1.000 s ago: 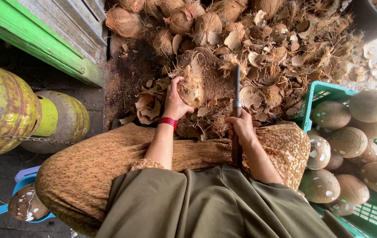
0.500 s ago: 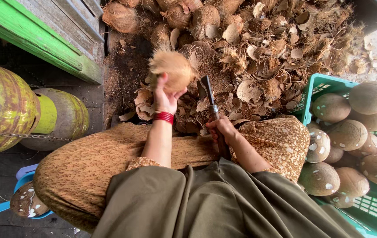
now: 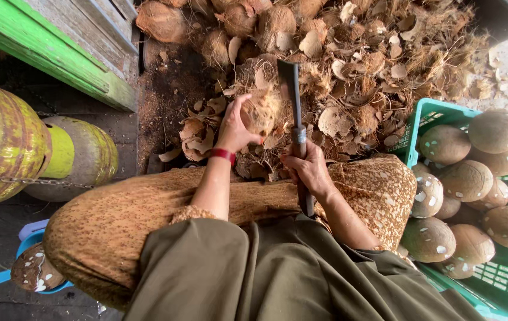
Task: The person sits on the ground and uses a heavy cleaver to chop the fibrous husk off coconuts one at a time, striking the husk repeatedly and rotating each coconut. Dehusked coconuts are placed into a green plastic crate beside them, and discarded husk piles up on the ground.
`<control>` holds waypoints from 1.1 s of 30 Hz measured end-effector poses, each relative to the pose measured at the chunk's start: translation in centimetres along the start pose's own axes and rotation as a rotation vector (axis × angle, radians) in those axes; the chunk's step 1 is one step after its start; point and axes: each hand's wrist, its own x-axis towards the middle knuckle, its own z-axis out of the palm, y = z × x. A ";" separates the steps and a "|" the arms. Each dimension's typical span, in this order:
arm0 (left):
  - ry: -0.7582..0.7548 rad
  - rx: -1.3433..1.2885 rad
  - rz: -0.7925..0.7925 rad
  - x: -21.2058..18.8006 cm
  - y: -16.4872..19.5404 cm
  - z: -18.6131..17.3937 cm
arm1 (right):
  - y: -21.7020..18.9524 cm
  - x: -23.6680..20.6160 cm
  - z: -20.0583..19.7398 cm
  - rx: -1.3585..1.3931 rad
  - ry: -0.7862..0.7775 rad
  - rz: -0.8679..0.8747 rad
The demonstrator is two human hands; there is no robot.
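At the far left edge you have two worn yellow-green metal gas cylinders [image 3: 28,148] lying side by side, a thin chain across the nearer one. Above them runs a green-painted timber beam [image 3: 46,56]. Low in the left corner sits a blue plastic scoop [image 3: 4,276] with a speckled brown coconut [image 3: 33,270] resting in it.

Your lap is covered by a brown patterned cloth [image 3: 117,226]. Your left hand [image 3: 236,128], a red band at the wrist, is wrapped around a brown, fibrous, partly husked coconut [image 3: 260,113], fingers curled over its near side and clamped on it. The coconut is held just above the heap of dry coconut husks and shell fragments [image 3: 373,65], directly in front of your knees.

Your right hand [image 3: 307,169] is closed firmly on the handle of a long dark-bladed cleaver [image 3: 291,89]. The blade stands upright, pointing away from you, its flat just beside the coconut's right side; contact between them cannot be confirmed.

At the right stands a green plastic crate [image 3: 503,285] holding several husked pale-brown coconuts [image 3: 468,178] flecked with white spots.
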 end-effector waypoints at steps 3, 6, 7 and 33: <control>0.010 0.031 -0.033 0.7 -0.2 0.0 | -0.6 -0.3 1.4 -0.045 -0.048 0.183; -0.005 0.065 -0.155 0.8 0.3 -0.1 | -1.8 -0.9 1.6 -0.123 -0.051 0.228; -0.022 0.085 -0.164 0.8 0.5 -0.2 | -2.3 -1.1 1.3 -0.117 -0.036 0.193; -0.138 0.092 -0.357 1.3 1.5 -0.6 | 2.0 1.5 2.5 -0.277 -0.006 0.210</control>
